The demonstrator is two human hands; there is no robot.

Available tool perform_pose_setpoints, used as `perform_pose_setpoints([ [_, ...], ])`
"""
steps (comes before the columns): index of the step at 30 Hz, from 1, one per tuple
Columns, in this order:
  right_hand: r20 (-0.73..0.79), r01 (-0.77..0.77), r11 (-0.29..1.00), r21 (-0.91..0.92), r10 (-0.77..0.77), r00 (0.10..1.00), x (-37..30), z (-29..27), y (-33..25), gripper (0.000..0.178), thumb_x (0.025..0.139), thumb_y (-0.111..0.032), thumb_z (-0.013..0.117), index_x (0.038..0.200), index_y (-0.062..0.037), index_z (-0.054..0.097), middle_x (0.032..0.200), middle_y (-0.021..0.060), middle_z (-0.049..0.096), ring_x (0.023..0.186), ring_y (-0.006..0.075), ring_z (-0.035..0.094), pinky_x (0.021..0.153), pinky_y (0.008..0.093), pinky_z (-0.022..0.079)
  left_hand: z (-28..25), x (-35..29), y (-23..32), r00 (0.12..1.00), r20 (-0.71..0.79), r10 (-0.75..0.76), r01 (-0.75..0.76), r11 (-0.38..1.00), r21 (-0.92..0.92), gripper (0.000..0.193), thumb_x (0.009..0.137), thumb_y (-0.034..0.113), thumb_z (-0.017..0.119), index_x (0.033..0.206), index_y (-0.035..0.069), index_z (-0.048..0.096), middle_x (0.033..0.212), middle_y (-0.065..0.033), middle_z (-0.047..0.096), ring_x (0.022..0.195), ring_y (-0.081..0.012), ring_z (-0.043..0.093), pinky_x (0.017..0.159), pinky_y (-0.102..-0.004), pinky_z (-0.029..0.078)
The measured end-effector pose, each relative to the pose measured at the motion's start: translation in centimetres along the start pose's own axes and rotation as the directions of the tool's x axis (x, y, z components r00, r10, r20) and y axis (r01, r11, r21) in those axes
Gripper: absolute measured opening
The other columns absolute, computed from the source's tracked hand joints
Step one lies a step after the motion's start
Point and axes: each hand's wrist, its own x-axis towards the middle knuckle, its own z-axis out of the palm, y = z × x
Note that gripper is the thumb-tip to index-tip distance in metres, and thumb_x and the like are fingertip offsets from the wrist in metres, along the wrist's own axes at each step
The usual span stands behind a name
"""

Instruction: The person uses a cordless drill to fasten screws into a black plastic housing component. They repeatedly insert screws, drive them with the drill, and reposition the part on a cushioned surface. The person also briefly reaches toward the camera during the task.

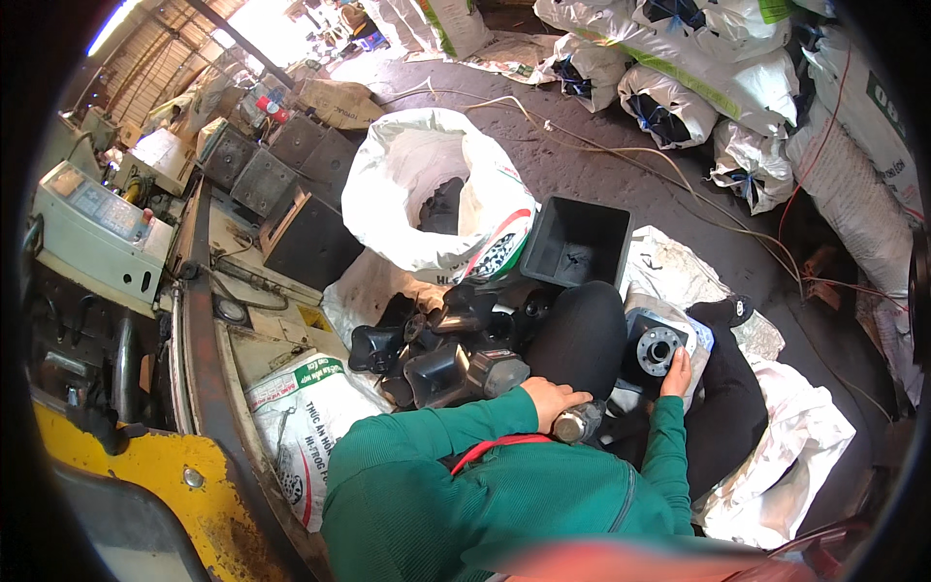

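Observation:
My right hand (677, 373) holds the edge of a black plastic part (656, 347) with a round grey flanged opening, resting beside my black-trousered knee (582, 335). My left hand (551, 398) is closed over a short grey metal cylinder (579, 424) in my lap, just left of that part. Both arms wear green sleeves. A heap of similar black plastic parts (448, 364) lies just left of my left hand.
A black square bin (574, 241) stands beyond my knee, next to an open white sack (427, 179). Full white sacks (737, 87) line the back right. A machine with a control panel (97, 228) and a yellow frame (145, 475) stand on the left. Cables (621, 150) cross the floor.

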Motion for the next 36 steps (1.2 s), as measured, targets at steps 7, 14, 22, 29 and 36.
perform_pose_setpoints([
  [7,-0.001,-0.004,0.999,-0.049,0.004,1.000,-0.5,-0.1,-0.4,0.044,0.098,-0.033,0.048,0.118,0.0046,0.059,0.113,0.0154,0.064,0.105,0.0227,0.058,0.094,0.0320,0.041,0.0,0.0,-0.1,1.000,-0.025,0.002,-0.003,0.998,-0.062,0.077,0.069,0.048,0.073,0.135,0.022,0.044,0.100,-0.0099,0.063,0.086,-0.0326,0.065,0.077,-0.0443,0.050],
  [14,-0.007,0.006,0.999,-0.053,-0.006,1.000,-0.5,0.0,-0.8,0.043,0.098,-0.033,0.048,0.118,0.0036,0.059,0.112,0.0145,0.064,0.104,0.0226,0.059,0.094,0.0322,0.042,0.0,0.4,-0.2,1.000,-0.005,-0.007,0.006,0.998,-0.060,0.077,0.069,0.048,0.073,0.136,0.023,0.044,0.100,-0.0101,0.063,0.085,-0.0339,0.065,0.078,-0.0457,0.050],
  [22,-0.032,0.010,0.996,-0.094,-0.013,0.999,-0.5,0.1,-0.8,0.042,0.097,-0.033,0.049,0.117,0.0022,0.061,0.112,0.0156,0.065,0.103,0.0238,0.059,0.092,0.0330,0.043,-0.3,0.4,-0.1,1.000,0.001,-0.011,0.011,0.996,-0.092,0.078,0.069,0.051,0.072,0.135,0.022,0.044,0.101,-0.0110,0.063,0.085,-0.0348,0.065,0.078,-0.0456,0.050],
  [29,-0.022,0.011,0.996,-0.088,-0.013,1.000,-0.6,0.1,-1.0,0.044,0.098,-0.034,0.048,0.117,0.0034,0.060,0.111,0.0157,0.065,0.103,0.0232,0.059,0.092,0.0326,0.043,-0.4,0.3,0.1,1.000,-0.009,-0.012,0.011,0.995,-0.098,0.076,0.070,0.049,0.071,0.136,0.021,0.044,0.102,-0.0119,0.063,0.087,-0.0355,0.065,0.079,-0.0456,0.050],
  [36,-0.006,0.003,0.995,-0.104,-0.004,1.000,-0.5,0.0,-1.1,0.046,0.098,-0.036,0.047,0.117,0.0043,0.060,0.111,0.0158,0.065,0.103,0.0230,0.059,0.093,0.0328,0.043,-0.4,0.4,0.0,1.000,0.010,-0.015,0.015,0.995,-0.097,0.078,0.069,0.047,0.072,0.136,0.021,0.043,0.104,-0.0119,0.062,0.086,-0.0355,0.064,0.079,-0.0454,0.050],
])
